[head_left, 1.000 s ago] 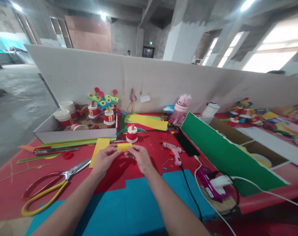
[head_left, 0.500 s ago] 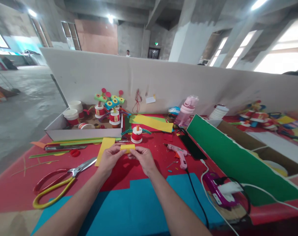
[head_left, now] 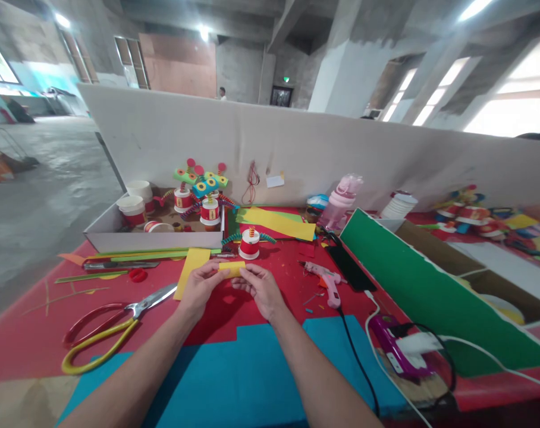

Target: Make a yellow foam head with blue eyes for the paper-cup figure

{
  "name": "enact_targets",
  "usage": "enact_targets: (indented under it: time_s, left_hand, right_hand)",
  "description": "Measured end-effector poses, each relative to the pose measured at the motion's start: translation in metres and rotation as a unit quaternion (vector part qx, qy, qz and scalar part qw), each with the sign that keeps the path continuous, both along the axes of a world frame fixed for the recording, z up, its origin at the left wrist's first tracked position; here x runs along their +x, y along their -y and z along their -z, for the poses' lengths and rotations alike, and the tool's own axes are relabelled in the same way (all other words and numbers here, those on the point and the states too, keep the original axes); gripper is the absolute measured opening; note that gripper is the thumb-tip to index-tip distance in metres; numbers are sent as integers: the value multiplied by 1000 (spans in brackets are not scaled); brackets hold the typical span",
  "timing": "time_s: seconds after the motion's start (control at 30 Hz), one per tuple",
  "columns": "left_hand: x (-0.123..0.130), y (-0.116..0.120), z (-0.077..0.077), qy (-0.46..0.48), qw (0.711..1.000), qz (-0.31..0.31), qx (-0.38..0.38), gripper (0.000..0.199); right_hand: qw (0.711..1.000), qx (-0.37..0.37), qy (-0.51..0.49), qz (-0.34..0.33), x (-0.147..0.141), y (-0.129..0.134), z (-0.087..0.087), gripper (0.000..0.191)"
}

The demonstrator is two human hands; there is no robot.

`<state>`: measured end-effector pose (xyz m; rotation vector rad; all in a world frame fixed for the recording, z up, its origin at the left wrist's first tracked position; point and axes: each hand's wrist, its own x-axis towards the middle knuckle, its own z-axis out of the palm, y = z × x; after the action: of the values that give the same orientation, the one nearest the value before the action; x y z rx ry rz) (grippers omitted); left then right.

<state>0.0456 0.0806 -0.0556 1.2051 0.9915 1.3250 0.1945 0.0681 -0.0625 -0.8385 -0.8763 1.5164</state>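
Observation:
A small rolled piece of yellow paper (head_left: 231, 270) is held between both hands, above the red table cover. My left hand (head_left: 203, 286) pinches its left end, and my right hand (head_left: 261, 289) grips the right end with thumb and fingers. Just behind the hands stands a red and white paper cup figure (head_left: 249, 244) with green spring-like arms and a short orange spring on top. A flat yellow paper strip (head_left: 191, 272) lies beside my left hand. Large scissors (head_left: 134, 310) with red and yellow handles rest open to the left.
A white box (head_left: 154, 241) with cups and figures stands back left. On the right are a pink glue gun (head_left: 327, 282), a black phone (head_left: 350, 267), a purple power strip (head_left: 397, 348) with cables and a green-sided box (head_left: 417, 291). Blue sheets (head_left: 225, 380) lie in front.
The camera view has shifted slightly. Both hands still hold the yellow roll in nearly the same place, with small changes in my right hand's fingers.

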Motion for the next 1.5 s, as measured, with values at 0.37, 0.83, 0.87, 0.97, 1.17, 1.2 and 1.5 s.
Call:
enact_targets:
  time_s: [0.37,0.83,0.87,0.97,1.17,1.2,1.5]
  left_hand:
    - [0,-2,2,-31,999,-15,24,17]
    - [-2,-7,9,-98,990,-7,97,21]
    - [-3,-8,10,-107,989,-3,104,20]
    - [-3,-9,14,-122,985,6,118,19]
    - [-2,-10,16,-132,986,14,105,18]
    - [-3,-11,16,-130,986,15,105,19]
    - [-14,-15,1,32,999,-19,25,27]
  right_hand:
    - [1000,6,14,-8,-3,1,1,30]
    - [999,8,-36,18,-5,1,3,36]
    - [999,12,-33,25,-5,0,3,35]
    - [999,21,-15,44,-6,-1,5,33]
    - [998,16,-18,51,-6,-2,4,36]
    - [999,11,-22,46,-5,-2,3,35]
    - [985,36,-27,164,19,-10,-4,28]
